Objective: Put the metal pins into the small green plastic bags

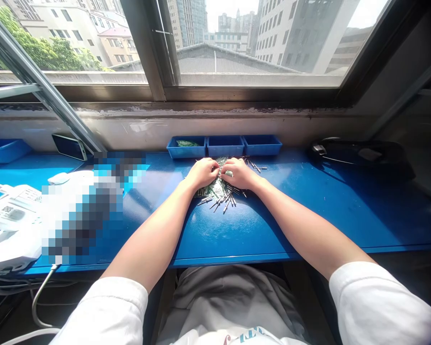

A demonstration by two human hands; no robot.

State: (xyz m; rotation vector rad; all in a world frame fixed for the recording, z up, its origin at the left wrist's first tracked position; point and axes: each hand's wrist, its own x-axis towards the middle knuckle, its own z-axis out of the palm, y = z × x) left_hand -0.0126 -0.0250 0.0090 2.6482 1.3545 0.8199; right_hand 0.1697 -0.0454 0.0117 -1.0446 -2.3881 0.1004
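Observation:
My left hand [203,173] and my right hand [240,174] face each other over a small heap on the blue tabletop [208,235]. Both have thumb and fingers drawn together in a pinch. Whatever is between the fingertips is too small to make out. Under and in front of them lie green-and-silver pieces [219,189], perhaps packets or small boards. Several thin metal rods with dark ends [231,201] are scattered round the heap. A few more rods [255,166] lie just right of my right hand.
Three joined blue bins [225,151] stand behind my hands; the left one holds a green item [187,143]. A phone [70,146] leans at left beside a metal frame [53,91]. White plugs and adapters [16,206] crowd the left. A black case [366,153] lies at right.

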